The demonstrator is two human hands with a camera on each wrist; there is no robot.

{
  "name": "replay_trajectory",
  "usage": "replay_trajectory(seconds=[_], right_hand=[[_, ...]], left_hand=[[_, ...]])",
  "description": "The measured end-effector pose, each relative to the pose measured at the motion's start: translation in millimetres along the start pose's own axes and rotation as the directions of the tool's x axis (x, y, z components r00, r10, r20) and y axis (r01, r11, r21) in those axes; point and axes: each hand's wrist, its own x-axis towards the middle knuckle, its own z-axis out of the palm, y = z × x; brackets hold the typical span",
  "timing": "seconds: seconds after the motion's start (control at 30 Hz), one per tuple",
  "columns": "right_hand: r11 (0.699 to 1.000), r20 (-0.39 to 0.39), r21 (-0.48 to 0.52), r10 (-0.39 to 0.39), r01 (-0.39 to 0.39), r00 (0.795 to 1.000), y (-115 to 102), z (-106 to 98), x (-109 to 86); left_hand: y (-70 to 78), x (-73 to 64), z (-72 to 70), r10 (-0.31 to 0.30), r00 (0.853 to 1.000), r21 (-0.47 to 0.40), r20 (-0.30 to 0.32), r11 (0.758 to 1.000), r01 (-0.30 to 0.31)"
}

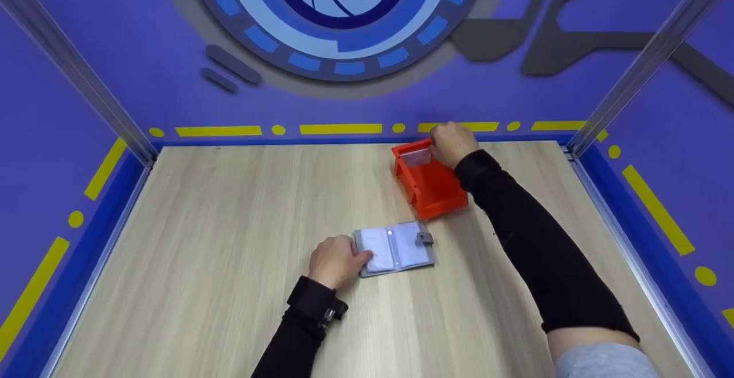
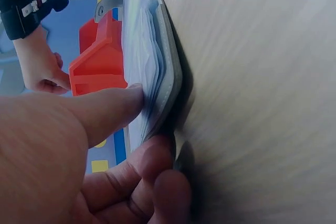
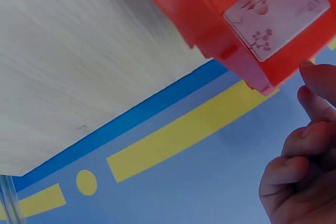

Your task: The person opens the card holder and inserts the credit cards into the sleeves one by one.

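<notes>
A small card holder with grey covers lies spread open on the table, its clear sleeves facing up and a snap strap on its right side. My left hand pinches its left edge, thumb on top of the sleeves and fingers at the underside of the cover. Beyond it, toward the back wall, is a red plastic bin. My right hand grips the rim at its far corner, with thumb and forefinger right at the edge. Inside, a pale card with a flower print leans against the bin's wall.
The wooden tabletop ends at a blue back wall with yellow marks. Metal posts stand at both back corners, and side panels border the table. The bin's near corner sits close behind the card holder.
</notes>
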Motion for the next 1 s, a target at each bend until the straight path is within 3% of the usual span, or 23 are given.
replay_trajectory(seconds=[0.2, 0.47, 1.0], right_hand=[[0.998, -0.012, -0.057, 0.005, -0.006, 1.0, 5.9, 9.0, 8.3], [0.995, 0.04, -0.088, 0.052, -0.049, 0.998, 14.6, 23.2, 13.3], [0.993, -0.031, -0.108, 0.038, -0.041, 0.999, 8.3, 32.7, 19.6]], left_hand=[[1.1, 1.2, -1.4, 0.006, 1.0, 0.0, -0.004, 1.0, -0.006], [0.2, -0.6, -1.4, -0.01, 1.0, -0.01, 0.014, 1.0, 0.01], [-1.0, 0.9, 0.5, -0.021, 1.0, 0.016, -0.001, 1.0, 0.021]])
